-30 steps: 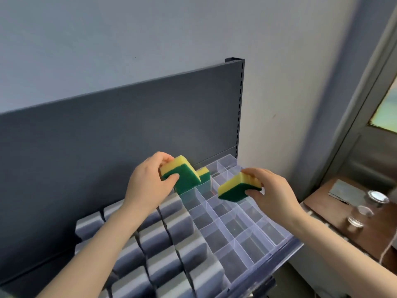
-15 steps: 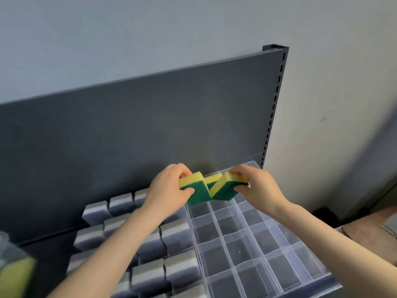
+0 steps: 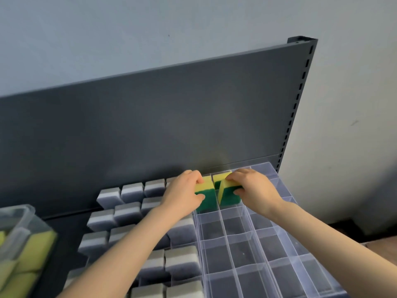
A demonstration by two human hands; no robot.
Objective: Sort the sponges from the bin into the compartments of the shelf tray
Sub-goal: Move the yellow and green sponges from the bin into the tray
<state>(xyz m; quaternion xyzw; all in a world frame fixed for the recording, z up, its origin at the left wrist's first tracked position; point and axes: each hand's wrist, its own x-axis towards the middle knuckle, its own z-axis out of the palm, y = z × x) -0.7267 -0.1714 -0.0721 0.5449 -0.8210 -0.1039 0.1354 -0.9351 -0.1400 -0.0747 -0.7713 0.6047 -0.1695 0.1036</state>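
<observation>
The clear shelf tray [image 3: 253, 235] with its grid of compartments lies on the dark shelf. My left hand [image 3: 184, 194] grips a yellow-and-green sponge [image 3: 206, 192] standing in a back compartment. My right hand [image 3: 253, 190] holds a second yellow-and-green sponge [image 3: 228, 195], tilted, partly down in the neighbouring compartment. A third yellow-topped sponge [image 3: 220, 177] sits in the rear row behind them. The clear bin [image 3: 19, 239] at the left edge holds more yellow sponges.
Several grey-and-white sponges [image 3: 129, 211] fill the left half of the tray. The dark shelf back panel [image 3: 171, 130] rises just behind the tray, with a slotted upright [image 3: 300, 87] at its right. A brown surface corner [image 3: 382, 248] shows at the right.
Both hands have lowered their sponges from above the tray down into adjacent back compartments. The view has swung left, bringing the bin into sight.
</observation>
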